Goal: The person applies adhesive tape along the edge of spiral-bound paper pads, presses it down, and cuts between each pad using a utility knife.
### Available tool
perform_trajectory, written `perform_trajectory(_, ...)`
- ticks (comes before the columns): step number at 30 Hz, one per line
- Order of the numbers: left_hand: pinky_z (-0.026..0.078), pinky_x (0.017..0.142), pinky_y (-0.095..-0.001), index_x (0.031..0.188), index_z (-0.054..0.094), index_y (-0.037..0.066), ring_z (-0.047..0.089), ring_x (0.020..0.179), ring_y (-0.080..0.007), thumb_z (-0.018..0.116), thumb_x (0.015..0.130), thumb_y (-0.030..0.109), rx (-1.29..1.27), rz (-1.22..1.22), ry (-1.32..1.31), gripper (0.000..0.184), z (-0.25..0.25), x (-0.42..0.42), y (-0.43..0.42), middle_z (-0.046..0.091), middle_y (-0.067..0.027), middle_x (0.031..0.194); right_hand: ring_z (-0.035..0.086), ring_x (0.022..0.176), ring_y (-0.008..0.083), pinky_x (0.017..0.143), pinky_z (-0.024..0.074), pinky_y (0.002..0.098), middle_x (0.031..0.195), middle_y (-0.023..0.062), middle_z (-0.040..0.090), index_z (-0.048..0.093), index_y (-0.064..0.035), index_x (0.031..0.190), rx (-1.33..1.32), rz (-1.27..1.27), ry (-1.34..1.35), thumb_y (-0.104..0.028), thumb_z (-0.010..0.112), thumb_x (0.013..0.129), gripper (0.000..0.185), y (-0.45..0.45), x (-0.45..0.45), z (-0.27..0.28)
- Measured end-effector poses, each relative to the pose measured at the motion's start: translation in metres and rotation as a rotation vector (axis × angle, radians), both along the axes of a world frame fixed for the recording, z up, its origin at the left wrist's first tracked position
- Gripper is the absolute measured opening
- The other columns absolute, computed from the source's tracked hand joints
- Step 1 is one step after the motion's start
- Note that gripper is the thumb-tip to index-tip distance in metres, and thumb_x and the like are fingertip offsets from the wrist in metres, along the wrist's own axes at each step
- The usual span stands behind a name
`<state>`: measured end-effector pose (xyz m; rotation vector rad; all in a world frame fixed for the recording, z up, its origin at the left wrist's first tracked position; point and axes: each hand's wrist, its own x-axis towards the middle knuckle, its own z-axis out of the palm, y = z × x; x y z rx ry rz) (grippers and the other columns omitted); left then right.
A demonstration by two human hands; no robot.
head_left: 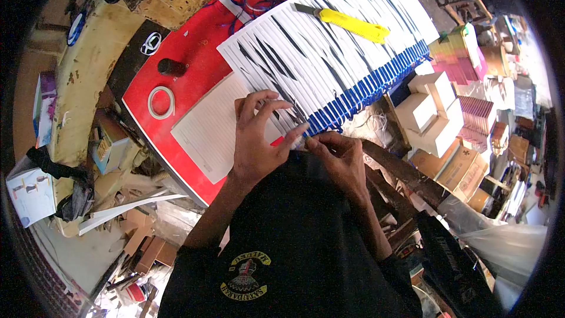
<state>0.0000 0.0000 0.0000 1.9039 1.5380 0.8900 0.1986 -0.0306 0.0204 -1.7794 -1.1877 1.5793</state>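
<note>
Left hand [257, 141]: grip wide at edge of paper stack [321, 56]. Right hand [346, 162]: beside blue ribbons [372, 87]; grip state cannot be told.

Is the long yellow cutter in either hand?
No, the long yellow cutter lies on the row of white paper, apart from the left hand and right hand.

view from my head cam, wide fisheye with dark curved edges, facing forward and down over the red table [194, 85], pretty close up, my left hand [259, 132] and right hand [341, 156] by its near side
</note>
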Motion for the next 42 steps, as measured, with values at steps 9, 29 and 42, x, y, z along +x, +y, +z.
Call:
perform_trajectory(9,0.041,0.101,-0.0472,0.107,0.067,0.01,0.056,0.112,-0.0314,0.088,0.074,0.029,0.06,0.083,0.126,0.044,0.016,0.003,0.009,0.061,-0.0098,0.118,0.067,0.077,0.0131,0.073,0.0537,0.0298,0.087,0.0126,0.076,0.077,0.004,0.097,-0.109,-0.064,-0.089,-0.025,0.076,0.09,0.03,0.007,-0.006,0.016)
perform_trajectory(29,0.054,0.074,-0.0311,0.089,0.076,0.007,0.067,0.076,-0.0146,0.082,0.085,0.034,-0.006,0.208,-0.06,0.028,-0.074,-0.146,0.193,0.074,-0.0061,0.083,0.07,0.085,0.0157,0.075,0.0557,0.0306,0.094,0.0095,0.076,0.075,0.001,0.104,0.061,-0.199,-0.112,-0.022,0.076,0.092,0.026,0.002,0.029,0.025)
perform_trajectory(42,0.042,0.049,-0.0217,0.09,0.075,0.005,0.066,0.067,-0.0045,0.083,0.082,0.004,-0.336,-0.156,-0.23,0.012,0.053,-0.106,-0.034,0.077,-0.0024,0.084,0.069,0.093,0.0164,0.074,0.0589,0.0302,0.107,0.0144,0.073,0.073,0.002,0.115,-0.12,0.167,0.574,-0.025,0.066,0.101,0.031,0.05,-0.077,0.04)
